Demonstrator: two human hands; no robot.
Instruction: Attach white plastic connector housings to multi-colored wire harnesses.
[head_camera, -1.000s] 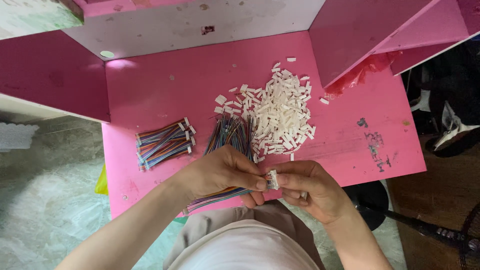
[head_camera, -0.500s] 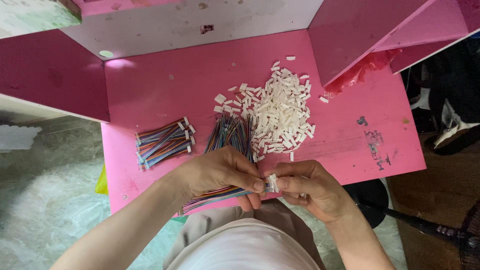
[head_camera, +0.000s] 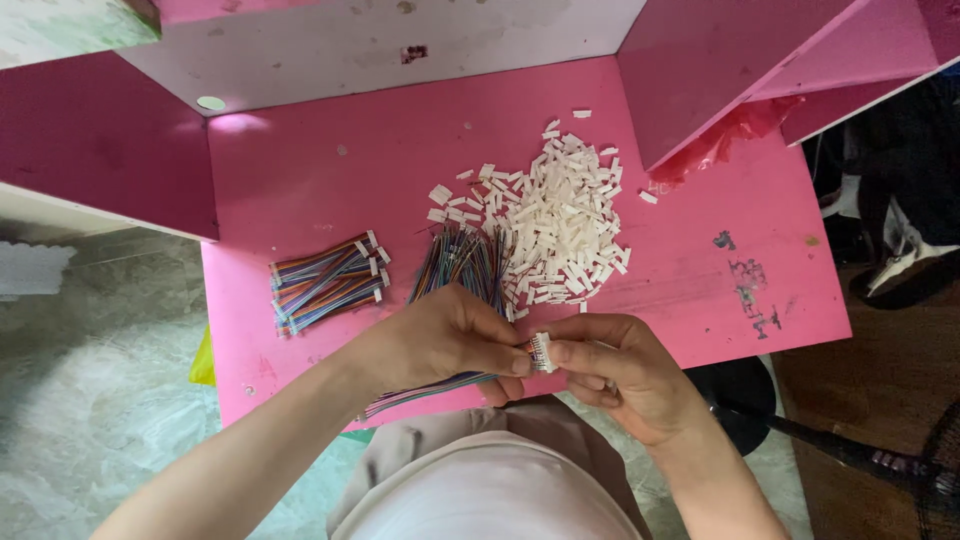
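Both hands pinch one small white connector between them, just past the near edge of the pink table. Left hand holds it w/ thumb and fingertip tight on its left side. Right hand grips it from the right, fingers curled in close. A rainbow wire bundle runs out from under the left hand, down and to the left, over the table's near edge.

Just behind the hands, near the middle of the table, lies a loose bunch of colored wires. It touches a big pile of white connectors on its right. Toward the left edge sits a neat stack of finished wire sets w/ white ends, well apart from the pile. A pink board leans at the far right corner.
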